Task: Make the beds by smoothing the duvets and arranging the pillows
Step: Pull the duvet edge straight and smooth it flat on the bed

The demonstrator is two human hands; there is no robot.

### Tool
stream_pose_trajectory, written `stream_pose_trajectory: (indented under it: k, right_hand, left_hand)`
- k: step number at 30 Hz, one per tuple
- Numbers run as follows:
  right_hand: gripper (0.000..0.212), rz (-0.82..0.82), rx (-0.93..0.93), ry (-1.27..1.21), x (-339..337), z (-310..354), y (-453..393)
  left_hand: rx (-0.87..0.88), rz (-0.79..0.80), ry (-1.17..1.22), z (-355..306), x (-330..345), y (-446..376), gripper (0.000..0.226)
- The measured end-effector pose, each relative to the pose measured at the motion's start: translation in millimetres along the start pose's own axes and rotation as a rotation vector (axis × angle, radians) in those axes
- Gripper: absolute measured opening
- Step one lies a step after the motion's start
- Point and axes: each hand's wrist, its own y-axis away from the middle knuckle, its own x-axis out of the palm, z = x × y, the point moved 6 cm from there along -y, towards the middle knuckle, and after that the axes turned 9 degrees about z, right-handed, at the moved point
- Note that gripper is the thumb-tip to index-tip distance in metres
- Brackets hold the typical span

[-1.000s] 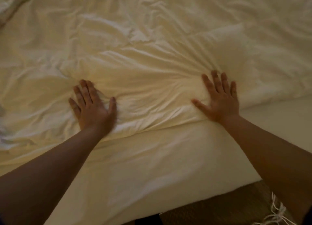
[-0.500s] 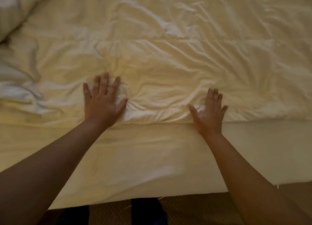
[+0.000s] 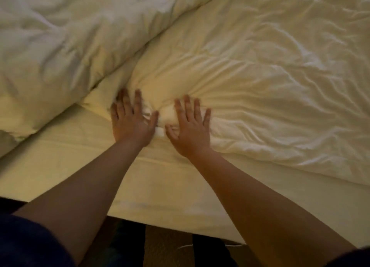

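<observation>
A cream duvet [image 3: 260,70] covers the bed, wrinkled, with folds bunched toward its near corner. My left hand [image 3: 131,120] lies flat on that corner, fingers spread. My right hand [image 3: 190,126] presses flat on the duvet just beside it, fingers apart; a small bulge of fabric rises between the two hands. A large white pillow [image 3: 60,42] lies at the upper left, its edge next to the duvet's corner. Neither hand holds anything.
The bare mattress sheet [image 3: 80,166] shows along the near bed edge below the duvet. Beneath it lies brownish carpet [image 3: 168,246] with my dark-clothed legs and a thin white cord near the bed's foot.
The view has shifted left along the bed, bringing the pillow into sight. My hands have come close together at the duvet's corner, bunching fabric between them.
</observation>
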Motion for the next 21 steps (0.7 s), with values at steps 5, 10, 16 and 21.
stream_pose_trajectory:
  k: [5,10,16,21]
  right_hand:
    - [0.078,0.117,0.047,-0.105,-9,33,4]
    - [0.066,0.05,-0.023,-0.286,-49,90,-2]
    - [0.04,0.008,0.058,-0.683,-83,170,-37]
    - [0.035,0.268,0.381,-1.38,-59,224,-81]
  left_hand:
    - [0.111,0.13,0.058,13,-34,20,0.079]
    - [-0.042,0.107,0.312,111,-87,33,0.065]
    - [-0.696,0.164,1.289,237,-90,38,0.05]
    - [-1.037,0.077,2.276,265,-90,34,0.027]
